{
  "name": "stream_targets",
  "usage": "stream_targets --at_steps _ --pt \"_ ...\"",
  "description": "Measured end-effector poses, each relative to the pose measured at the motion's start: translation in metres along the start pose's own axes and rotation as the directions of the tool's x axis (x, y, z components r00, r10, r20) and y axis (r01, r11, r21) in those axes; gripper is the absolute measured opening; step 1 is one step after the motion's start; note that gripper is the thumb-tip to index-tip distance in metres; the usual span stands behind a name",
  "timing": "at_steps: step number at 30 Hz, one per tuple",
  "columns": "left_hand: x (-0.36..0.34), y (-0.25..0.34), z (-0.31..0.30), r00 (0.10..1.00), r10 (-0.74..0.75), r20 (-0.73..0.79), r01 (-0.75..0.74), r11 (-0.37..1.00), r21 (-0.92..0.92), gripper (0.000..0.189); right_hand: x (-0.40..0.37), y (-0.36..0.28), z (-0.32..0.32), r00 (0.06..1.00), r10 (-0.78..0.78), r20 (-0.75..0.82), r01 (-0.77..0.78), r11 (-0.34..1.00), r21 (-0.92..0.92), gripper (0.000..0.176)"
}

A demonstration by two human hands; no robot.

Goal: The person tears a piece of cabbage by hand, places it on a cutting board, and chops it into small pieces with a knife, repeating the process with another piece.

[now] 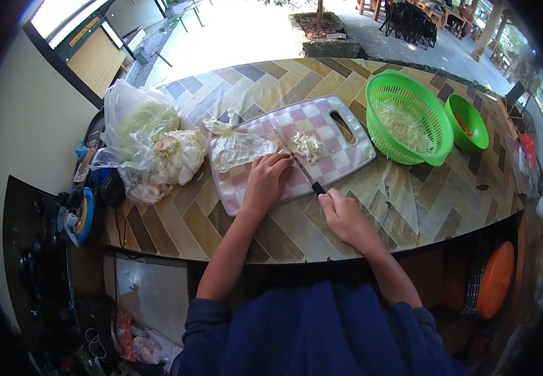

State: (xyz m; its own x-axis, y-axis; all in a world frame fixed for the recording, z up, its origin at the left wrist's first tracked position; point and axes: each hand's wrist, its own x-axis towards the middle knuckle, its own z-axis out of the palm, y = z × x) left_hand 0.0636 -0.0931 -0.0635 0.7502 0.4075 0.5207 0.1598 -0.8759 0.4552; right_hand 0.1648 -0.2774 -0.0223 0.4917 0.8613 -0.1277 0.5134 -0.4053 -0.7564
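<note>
A pink-and-white checked cutting board (246, 188) lies on the counter in front of me. My right hand (345, 216) is closed round the black handle of a knife (301, 165), whose blade points away to the upper left over the board. Just left of the blade, my left hand (269, 178) presses its bent fingers on pale cabbage leaves (241, 150). A small heap of shredded cabbage (307, 146) sits right of the blade. What exactly lies under my left fingertips is hidden.
A green colander (375, 128) with shredded cabbage stands right of the board, beside a green bowl (478, 136) holding orange shreds. To the left are a cabbage head (181, 156) and a clear plastic bag (118, 119) with pale green produce. The tile-patterned counter (202, 229) has a curved front edge.
</note>
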Motion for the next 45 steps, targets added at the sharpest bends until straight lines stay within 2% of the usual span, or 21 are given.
stream_targets --at_steps 5,11,14,20,32,35,38,41,44,45 --pt "0.000 0.002 0.000 1.000 -0.011 0.017 0.011 1.000 0.013 0.016 -0.009 -0.011 0.008 0.999 0.030 -0.037 -0.036 0.986 -0.164 0.033" --pt "0.000 -0.002 0.003 1.000 -0.008 0.011 0.008 1.000 -0.007 0.016 0.011 -0.017 0.016 1.000 0.030 -0.003 -0.030 0.966 -0.258 0.037" --pt "-0.002 -0.003 0.005 0.999 -0.036 -0.009 0.036 0.998 -0.053 0.015 0.029 -0.011 0.021 0.998 -0.022 -0.053 0.010 0.976 -0.219 0.038" --pt "-0.002 -0.005 0.005 1.000 -0.013 -0.027 0.011 0.998 -0.055 0.015 0.032 0.011 -0.001 0.999 -0.046 0.000 0.046 0.992 0.122 0.038" --pt "-0.001 -0.002 0.002 1.000 -0.019 -0.010 0.018 0.999 -0.039 0.013 0.004 -0.008 -0.001 0.999 -0.001 0.047 0.007 0.992 -0.126 0.036" --pt "-0.001 -0.001 0.001 1.000 -0.018 -0.007 0.018 1.000 -0.023 0.013 0.010 -0.008 0.010 1.000 -0.016 0.011 0.018 0.977 -0.213 0.034" --pt "-0.001 0.000 0.001 1.000 -0.028 0.005 0.028 0.999 -0.016 0.014 0.024 -0.011 0.022 0.999 -0.029 -0.045 0.019 0.975 -0.221 0.036" --pt "0.000 0.006 0.002 0.998 -0.064 -0.017 0.064 0.998 0.002 0.011 0.038 0.001 0.016 0.995 -0.088 -0.047 0.085 0.994 -0.069 0.037" --pt "0.000 0.007 0.005 0.998 -0.049 -0.043 0.051 0.998 0.030 0.012 0.035 0.007 0.002 0.999 -0.040 0.017 0.038 0.994 0.099 0.038" --pt "0.000 0.007 0.005 0.998 -0.041 -0.045 0.042 0.999 0.028 0.012 0.033 0.006 0.000 0.999 -0.035 0.015 0.033 0.995 0.098 0.038"
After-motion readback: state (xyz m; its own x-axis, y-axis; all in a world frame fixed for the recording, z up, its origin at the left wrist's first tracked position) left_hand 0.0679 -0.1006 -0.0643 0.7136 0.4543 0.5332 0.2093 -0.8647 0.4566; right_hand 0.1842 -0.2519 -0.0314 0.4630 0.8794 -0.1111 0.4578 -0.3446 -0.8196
